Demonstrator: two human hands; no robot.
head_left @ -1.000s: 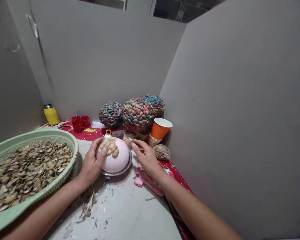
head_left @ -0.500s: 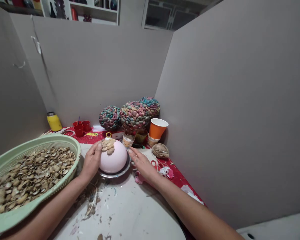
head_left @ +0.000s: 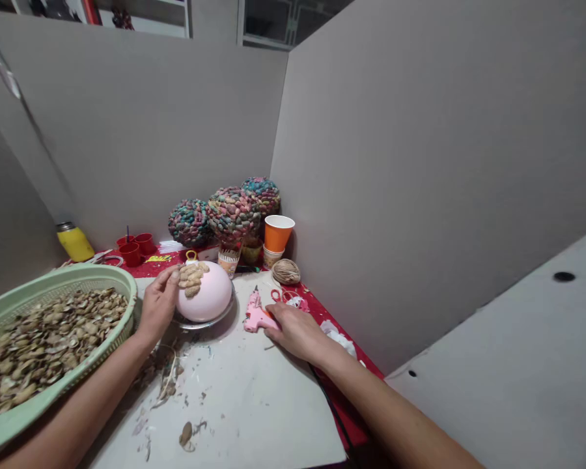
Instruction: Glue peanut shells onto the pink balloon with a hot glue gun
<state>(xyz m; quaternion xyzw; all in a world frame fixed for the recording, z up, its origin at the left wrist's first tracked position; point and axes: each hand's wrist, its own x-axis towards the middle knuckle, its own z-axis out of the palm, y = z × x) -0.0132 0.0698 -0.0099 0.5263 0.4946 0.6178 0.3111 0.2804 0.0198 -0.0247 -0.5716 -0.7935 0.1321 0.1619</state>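
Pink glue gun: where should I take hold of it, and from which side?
Likely the handle, from the right: the glue gun lies on its side, nozzle pointing away, and the handle runs rightward toward the right hand.

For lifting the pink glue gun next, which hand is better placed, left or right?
Probably the right hand: it lies at the pink glue gun, while the left hand is farther away, beside the shells on the pale pink ball.

Craft workshop, grey partition walls, pink glue gun, basket of shells
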